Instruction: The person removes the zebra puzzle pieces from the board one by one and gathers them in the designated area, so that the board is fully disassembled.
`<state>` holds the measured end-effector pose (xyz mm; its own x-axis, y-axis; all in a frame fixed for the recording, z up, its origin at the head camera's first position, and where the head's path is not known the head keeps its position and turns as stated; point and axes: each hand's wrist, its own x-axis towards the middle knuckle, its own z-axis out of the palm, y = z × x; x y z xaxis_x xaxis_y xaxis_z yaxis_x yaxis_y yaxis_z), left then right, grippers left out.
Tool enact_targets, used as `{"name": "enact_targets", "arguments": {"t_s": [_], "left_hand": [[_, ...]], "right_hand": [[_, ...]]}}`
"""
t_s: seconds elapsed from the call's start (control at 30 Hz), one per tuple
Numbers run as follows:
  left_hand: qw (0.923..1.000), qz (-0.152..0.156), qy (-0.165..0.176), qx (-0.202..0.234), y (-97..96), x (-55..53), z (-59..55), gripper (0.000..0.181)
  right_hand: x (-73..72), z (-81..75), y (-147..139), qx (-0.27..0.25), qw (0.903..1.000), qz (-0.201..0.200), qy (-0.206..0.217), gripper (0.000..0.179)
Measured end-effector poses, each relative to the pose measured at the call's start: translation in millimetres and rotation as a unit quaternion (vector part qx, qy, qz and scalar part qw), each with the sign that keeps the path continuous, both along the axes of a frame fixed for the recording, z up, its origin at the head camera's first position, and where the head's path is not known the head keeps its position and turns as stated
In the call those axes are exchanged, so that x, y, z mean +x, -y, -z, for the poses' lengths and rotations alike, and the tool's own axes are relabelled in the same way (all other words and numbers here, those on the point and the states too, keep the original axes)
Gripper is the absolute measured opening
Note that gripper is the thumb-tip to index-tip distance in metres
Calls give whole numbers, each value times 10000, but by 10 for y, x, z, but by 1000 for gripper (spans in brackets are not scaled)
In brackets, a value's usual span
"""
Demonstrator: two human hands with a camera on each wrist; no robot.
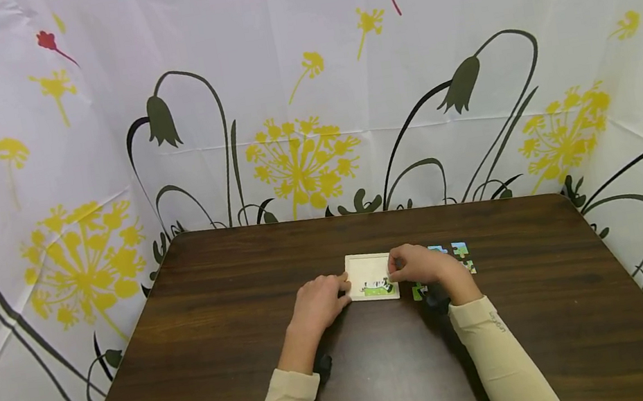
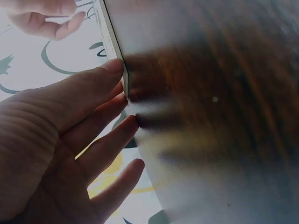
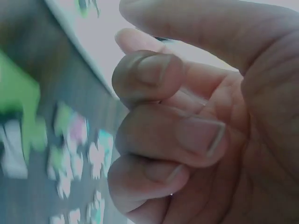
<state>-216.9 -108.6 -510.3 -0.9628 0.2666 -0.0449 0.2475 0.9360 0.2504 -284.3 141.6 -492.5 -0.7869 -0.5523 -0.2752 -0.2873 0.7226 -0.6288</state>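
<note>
A pale shallow puzzle tray (image 1: pixel 365 265) lies on the table, with joined pieces (image 1: pixel 377 288) of a green, white and black picture along its near side. My left hand (image 1: pixel 320 301) touches the tray's left edge; in the left wrist view, its thumb and index fingertip meet the thin edge of the tray (image 2: pixel 110 35), and the other fingers are spread and nearly straight. Over the tray's right side is my right hand (image 1: pixel 423 264), its fingers loosely curled. The right wrist view shows a gap between its thumb and index finger, with no piece visible there.
Loose puzzle pieces (image 1: pixel 460 249) lie right of the tray, partly hidden by the right hand; several pieces (image 3: pixel 70 128) appear blurred in the right wrist view. The dark wooden table (image 1: pixel 217 301) meets a white curtain (image 1: pixel 283 38) with plant prints behind it.
</note>
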Motion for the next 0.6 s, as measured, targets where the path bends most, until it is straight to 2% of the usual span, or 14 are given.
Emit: {"name": "enact_targets", "arguments": {"t_s": [0.23, 0.6], "left_hand": [[10000, 41, -38, 36, -2, -9, -2, 34], [10000, 28, -41, -10, 3, -6, -2, 34]], "right_hand": [[77, 46, 270, 207, 9998, -48, -5, 9], [127, 61, 402, 648, 9975, 140, -240, 14]]}}
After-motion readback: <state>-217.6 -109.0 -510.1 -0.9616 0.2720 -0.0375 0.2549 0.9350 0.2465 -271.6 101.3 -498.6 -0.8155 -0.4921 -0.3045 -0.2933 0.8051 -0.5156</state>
